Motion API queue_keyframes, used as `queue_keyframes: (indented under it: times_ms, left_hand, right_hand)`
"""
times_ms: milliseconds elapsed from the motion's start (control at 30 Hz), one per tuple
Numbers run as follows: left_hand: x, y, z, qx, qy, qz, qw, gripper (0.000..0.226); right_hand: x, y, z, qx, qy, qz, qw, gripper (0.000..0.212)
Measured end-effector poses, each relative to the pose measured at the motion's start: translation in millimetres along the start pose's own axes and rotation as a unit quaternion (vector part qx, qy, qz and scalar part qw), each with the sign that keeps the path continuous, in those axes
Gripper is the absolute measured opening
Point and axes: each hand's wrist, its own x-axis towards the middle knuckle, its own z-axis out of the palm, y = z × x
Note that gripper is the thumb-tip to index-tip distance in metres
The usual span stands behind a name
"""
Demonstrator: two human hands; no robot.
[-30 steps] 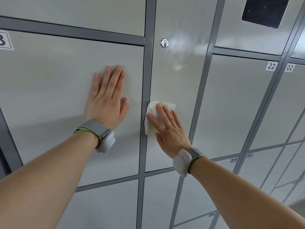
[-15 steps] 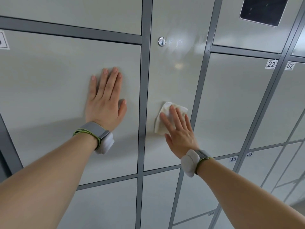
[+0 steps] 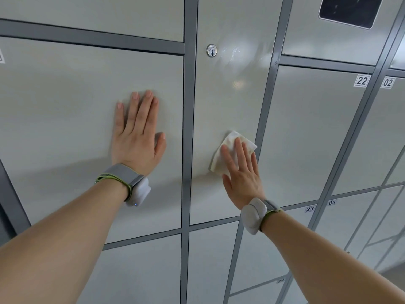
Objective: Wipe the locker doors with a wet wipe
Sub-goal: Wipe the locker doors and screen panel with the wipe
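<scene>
My right hand (image 3: 241, 174) lies flat with straight fingers on a crumpled white wet wipe (image 3: 230, 145), pressing it against the narrow grey locker door (image 3: 228, 95) near that door's right edge. A round keyhole (image 3: 211, 50) sits at the door's upper left, with wet streaks to its right. My left hand (image 3: 137, 137) rests flat, fingers straight and together, on the wide locker door (image 3: 65, 117) to the left. Both wrists wear grey bands with white pods.
Dark grey frame bars (image 3: 188, 128) separate the doors. Doors labelled 22 (image 3: 361, 81), 02 (image 3: 387, 82), 23 (image 3: 309, 209) and 03 (image 3: 332, 202) run off to the right. A dark panel (image 3: 348, 9) sits in the upper right door. More doors lie below.
My right hand has slid the wipe to the right across the narrow door, from the left frame bar toward the right one. My left hand stays flat on the wide door.
</scene>
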Motion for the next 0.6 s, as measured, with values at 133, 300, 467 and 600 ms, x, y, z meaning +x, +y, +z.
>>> queue_keyframes:
  times_ms: [133, 300, 467, 600]
  left_hand:
    - [-2, 0, 2, 0.001, 0.003, 0.0, 1.0, 0.065]
    - [-4, 2, 4, 0.002, 0.001, -0.006, 1.0, 0.066]
    - [-7, 3, 4, 0.003, 0.004, -0.007, 1.0, 0.066]
    - [-9, 4, 6, 0.008, 0.006, -0.008, 1.0, 0.066]
  right_hand:
    - [15, 4, -12, 0.0, 0.023, 0.018, 1.0, 0.079]
    - [35, -3, -22, 0.035, 0.051, 0.064, 0.996, 0.073]
    - [4, 3, -1, 0.044, 0.015, 0.056, 0.997, 0.08]
    - [1, 2, -3, 0.045, -0.004, 0.061, 0.997, 0.077]
